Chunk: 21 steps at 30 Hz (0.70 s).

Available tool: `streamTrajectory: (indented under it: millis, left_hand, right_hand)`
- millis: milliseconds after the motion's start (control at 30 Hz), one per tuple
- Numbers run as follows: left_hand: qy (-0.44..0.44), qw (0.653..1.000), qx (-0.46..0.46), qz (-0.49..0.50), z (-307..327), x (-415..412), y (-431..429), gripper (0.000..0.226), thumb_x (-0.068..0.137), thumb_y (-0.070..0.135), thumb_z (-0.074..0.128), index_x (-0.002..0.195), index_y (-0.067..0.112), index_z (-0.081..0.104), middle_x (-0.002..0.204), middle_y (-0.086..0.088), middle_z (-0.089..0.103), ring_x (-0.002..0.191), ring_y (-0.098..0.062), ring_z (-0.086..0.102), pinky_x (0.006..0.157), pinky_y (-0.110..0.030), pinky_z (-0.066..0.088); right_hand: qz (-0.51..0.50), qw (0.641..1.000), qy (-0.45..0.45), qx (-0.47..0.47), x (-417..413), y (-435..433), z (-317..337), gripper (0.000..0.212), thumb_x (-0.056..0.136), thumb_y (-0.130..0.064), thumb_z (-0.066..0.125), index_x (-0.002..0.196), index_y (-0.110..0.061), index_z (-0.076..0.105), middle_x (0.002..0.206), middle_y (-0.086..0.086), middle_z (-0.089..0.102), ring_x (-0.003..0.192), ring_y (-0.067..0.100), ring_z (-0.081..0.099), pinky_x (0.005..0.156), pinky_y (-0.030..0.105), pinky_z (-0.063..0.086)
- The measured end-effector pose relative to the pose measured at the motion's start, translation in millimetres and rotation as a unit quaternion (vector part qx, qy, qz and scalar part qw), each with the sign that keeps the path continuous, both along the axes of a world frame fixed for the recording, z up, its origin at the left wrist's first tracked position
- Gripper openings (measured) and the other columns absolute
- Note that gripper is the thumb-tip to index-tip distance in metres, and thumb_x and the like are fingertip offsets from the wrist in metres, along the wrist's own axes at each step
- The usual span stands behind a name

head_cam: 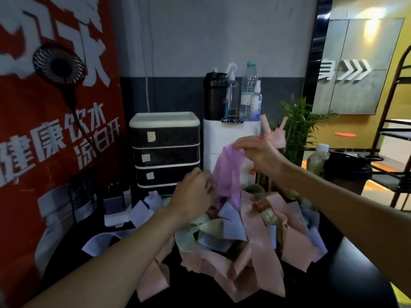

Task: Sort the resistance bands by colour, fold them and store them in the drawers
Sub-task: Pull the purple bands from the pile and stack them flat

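Observation:
A heap of resistance bands (pixel 240 236) in pink, pale green and lavender lies on the black table (pixel 347 270). Above the heap hangs a purple band (pixel 226 172). My right hand (pixel 258 154) pinches its top end at about the height of the drawers. My left hand (pixel 193 194) grips its lower part just above the heap. Behind the heap to the left stands a black drawer unit (pixel 165 150) with a white top and three closed drawers, each with a small label.
A white box (pixel 231 138) behind the heap carries a black flask and several bottles. A black fan (pixel 59 64) hangs on the red poster at left. A plant (pixel 298 125), a bottle (pixel 318 160) and a black cup (pixel 349 167) stand at right.

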<state>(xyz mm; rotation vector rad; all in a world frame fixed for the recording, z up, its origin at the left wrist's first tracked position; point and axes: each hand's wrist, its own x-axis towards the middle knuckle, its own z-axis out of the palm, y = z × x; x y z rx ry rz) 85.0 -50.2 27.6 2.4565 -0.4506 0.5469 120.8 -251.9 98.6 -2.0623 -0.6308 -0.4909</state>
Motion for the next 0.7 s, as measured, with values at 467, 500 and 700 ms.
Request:
streamTrajectory:
  millis: [467,500,700]
  left_hand:
    - [-0.115,0.937,-0.322,-0.07,108,-85,-15,0.013,0.089,0.006,0.069,0.094,0.018,0.072,0.089,0.001,0.073,0.081,-0.003,0.068,0.072,-0.019,0.054]
    - [-0.113,0.937,-0.325,-0.067,107,-90,-13,0.017,0.089,0.003,0.069,0.086,0.02,0.073,0.084,0.001,0.073,0.077,-0.001,0.068,0.07,-0.019,0.054]
    - [-0.07,0.924,-0.372,-0.046,99,-105,-7,0.005,0.089,0.008,0.071,0.087,0.012,0.074,0.086,-0.007,0.075,0.075,-0.009,0.068,0.069,-0.023,0.057]
  right_hand:
    - [0.032,0.997,-0.059,0.04,-120,14,63,0.032,0.09,0.008,0.051,0.112,-0.007,0.068,0.122,0.0,0.06,0.092,0.005,0.059,0.08,0.021,0.051]
    - [0.027,0.997,-0.067,0.028,-125,14,62,0.03,0.09,0.007,0.053,0.112,-0.008,0.068,0.12,-0.002,0.062,0.093,0.004,0.06,0.082,0.021,0.052]
    - [-0.008,0.996,-0.055,0.066,-137,17,54,0.023,0.086,0.011,0.06,0.097,-0.006,0.073,0.094,0.005,0.069,0.081,0.011,0.065,0.078,0.016,0.053]
